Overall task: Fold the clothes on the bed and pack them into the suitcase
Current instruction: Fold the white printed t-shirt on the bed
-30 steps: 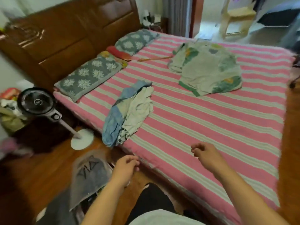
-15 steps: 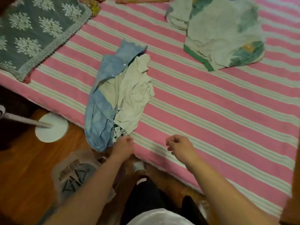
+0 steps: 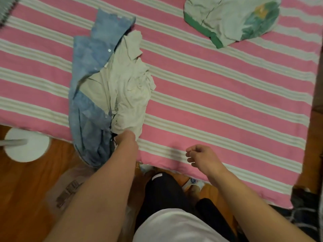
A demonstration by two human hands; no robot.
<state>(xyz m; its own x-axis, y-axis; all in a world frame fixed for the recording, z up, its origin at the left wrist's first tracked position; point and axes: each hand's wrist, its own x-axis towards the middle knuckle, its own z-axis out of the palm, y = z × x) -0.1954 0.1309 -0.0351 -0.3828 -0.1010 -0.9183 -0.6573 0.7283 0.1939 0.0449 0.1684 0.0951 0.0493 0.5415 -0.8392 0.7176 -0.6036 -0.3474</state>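
Note:
A crumpled white garment lies on top of a light blue shirt on the pink striped bed; the blue shirt hangs over the bed's near edge. My left hand is at the white garment's lower end and grips its hem, with the fingers hidden in the cloth. My right hand hovers over the bed's near edge, to the right of the pile, fingers loosely curled and holding nothing. No suitcase is in view.
A floral green and white cloth lies at the bed's far right. A white fan base stands on the wooden floor at the left. A printed clear plastic bag lies on the floor under my left arm. A slipper peeks out by my legs.
I have leaned in over the bed. My left hand has moved forward from the bed's edge into the white garment's lower end. My right hand stays near the edge, curled.

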